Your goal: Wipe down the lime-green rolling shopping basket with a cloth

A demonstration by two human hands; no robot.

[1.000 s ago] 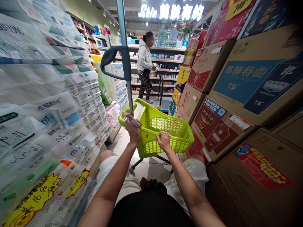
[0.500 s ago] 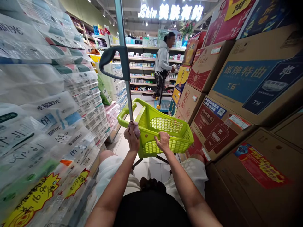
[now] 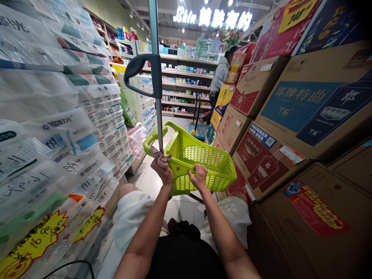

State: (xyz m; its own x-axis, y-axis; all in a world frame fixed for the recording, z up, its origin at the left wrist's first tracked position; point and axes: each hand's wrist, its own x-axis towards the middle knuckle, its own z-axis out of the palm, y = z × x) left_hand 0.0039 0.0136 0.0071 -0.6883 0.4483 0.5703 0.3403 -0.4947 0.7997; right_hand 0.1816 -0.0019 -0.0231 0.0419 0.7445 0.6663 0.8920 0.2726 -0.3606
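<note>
A lime-green shopping basket [image 3: 186,174] with perforated walls stands in front of my knees. Its rounded grip bar and a tall grey pole [image 3: 158,120] with a dark loop handle [image 3: 141,75] are at its left end. My left hand [image 3: 163,172] is closed on a crumpled pinkish cloth [image 3: 161,158], pressed against the basket's left corner by the pole's foot. On the near rim, my right hand [image 3: 199,176] grips the basket with its fingers over the edge and the thumb outside.
Stacked tissue packs [image 3: 95,135] line the left side. Cardboard cartons [image 3: 308,97] rise close on the right. Beyond the basket, a person in a grey hoodie [image 3: 220,73] stands by a blue trolley [image 3: 200,130], with cosmetics shelves [image 3: 186,81] behind.
My left hand and the cloth have shifted slightly left and the cloth is spread more at the corner. My right hand stays on the rim. The hooded person has moved right, partly behind cartons.
</note>
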